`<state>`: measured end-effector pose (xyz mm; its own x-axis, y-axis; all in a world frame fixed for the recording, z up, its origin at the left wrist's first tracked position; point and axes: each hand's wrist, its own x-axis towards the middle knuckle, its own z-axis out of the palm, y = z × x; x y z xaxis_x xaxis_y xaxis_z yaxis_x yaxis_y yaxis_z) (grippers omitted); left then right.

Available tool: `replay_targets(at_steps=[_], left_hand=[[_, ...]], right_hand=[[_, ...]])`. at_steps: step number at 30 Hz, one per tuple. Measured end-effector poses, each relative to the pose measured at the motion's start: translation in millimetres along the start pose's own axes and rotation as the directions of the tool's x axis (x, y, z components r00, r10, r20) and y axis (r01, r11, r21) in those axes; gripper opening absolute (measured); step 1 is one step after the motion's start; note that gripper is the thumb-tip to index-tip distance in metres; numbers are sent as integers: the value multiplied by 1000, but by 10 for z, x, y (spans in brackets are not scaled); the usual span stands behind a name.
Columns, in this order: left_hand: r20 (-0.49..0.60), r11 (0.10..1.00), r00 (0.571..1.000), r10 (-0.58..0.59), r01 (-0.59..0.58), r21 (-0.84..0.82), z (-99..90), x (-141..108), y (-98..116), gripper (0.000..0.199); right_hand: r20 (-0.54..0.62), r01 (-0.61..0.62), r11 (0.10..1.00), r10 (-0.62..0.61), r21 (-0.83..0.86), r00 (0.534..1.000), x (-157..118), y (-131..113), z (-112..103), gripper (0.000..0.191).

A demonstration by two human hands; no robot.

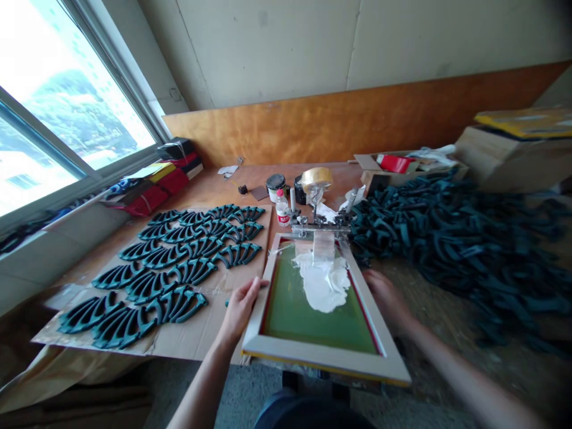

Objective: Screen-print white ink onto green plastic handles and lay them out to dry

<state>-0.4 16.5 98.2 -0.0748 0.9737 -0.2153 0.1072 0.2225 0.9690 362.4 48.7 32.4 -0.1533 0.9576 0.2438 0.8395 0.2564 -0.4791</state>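
A framed green screen (286, 310) lies in front of me, clamped at its far end by a metal hinge (322, 228). White paste (324, 289) is spread over its upper middle, with a scraper (323, 247) standing in it. My left hand (243, 305) is at the frame's left edge, fingers bent, a small dark green piece showing beside it. What it holds, if anything, is hidden. My right hand (385, 292) is beside the frame's right edge, blurred, its fingers partly behind the frame.
Rows of dark green curved parts (165, 256) lie on cardboard (179, 342) at the left. A large heap of similar parts (438, 232) covers the right. Behind stand a bottle (282, 208), a can (275, 186), a tape roll (317, 177) and a carton (513, 156).
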Motion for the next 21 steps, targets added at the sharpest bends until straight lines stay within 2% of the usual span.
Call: replay_targets(at_steps=[2,4,6,8,10,12,15,17,18,19,21], left_hand=[[31,997,997,-67,65,52,33,-20,-417,71],[14,988,997,-76,74,134,86,9,-714,76],[-5,971,999,-51,51,235,118,56,-869,71],[11,947,999,-41,35,319,116,97,-919,65],[26,927,998,-53,40,373,92,121,-922,62],[30,916,998,-63,46,399,69,128,-923,61],[29,919,997,-69,52,391,63,123,-937,61],[23,927,997,-80,66,368,75,118,-938,60],[16,933,996,-88,77,352,83,116,-934,60],[9,938,995,-97,89,334,90,114,-926,60],[-8,950,993,-115,112,292,104,108,-905,60]], right_hand=[[-89,13,1000,-12,17,996,243,-43,-139,34],[-140,90,996,-90,-7,986,502,-222,-172,48],[-51,172,981,-177,-85,983,687,-464,-103,51],[136,203,966,-183,-159,974,721,-672,20,32],[269,248,951,-194,-185,943,589,-783,129,10],[316,366,921,-310,-135,897,357,-799,169,13],[352,568,823,-534,10,768,78,-744,82,23],[405,604,793,-580,83,707,45,-721,-8,21],[421,589,801,-572,103,704,64,-720,-39,20],[417,563,819,-552,108,722,90,-725,-53,20],[352,516,852,-512,91,783,109,-737,-30,21]])
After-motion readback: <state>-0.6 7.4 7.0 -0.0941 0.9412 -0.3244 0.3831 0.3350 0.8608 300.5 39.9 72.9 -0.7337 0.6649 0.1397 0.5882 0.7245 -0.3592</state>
